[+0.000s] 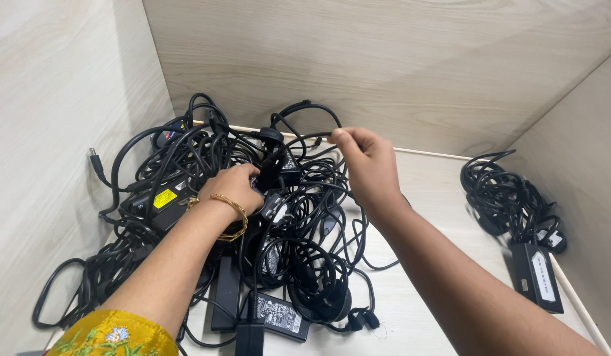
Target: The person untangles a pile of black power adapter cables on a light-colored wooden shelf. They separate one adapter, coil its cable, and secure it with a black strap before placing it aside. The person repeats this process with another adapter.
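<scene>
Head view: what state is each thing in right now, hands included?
Left hand: closed around cables in the heap.
Right hand: pinching a thin cable, raised.
Cable heap: tangled, loose.
Adapter brick: flat, label up, at the heap's near edge.
Coiled cable bundle: apart at right, untouched.
Its brick: flat, label up.

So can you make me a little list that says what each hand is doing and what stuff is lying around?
left hand: left hand reaches into the tangle of black cables, fingers closed on a plug
right hand: right hand pinches a thin black cable and lifts it
wrist: gold bangles on the left arm
at the right: a tidier cable bundle beside a black power brick
surface: pale wooden table with wooden walls on three sides
</scene>
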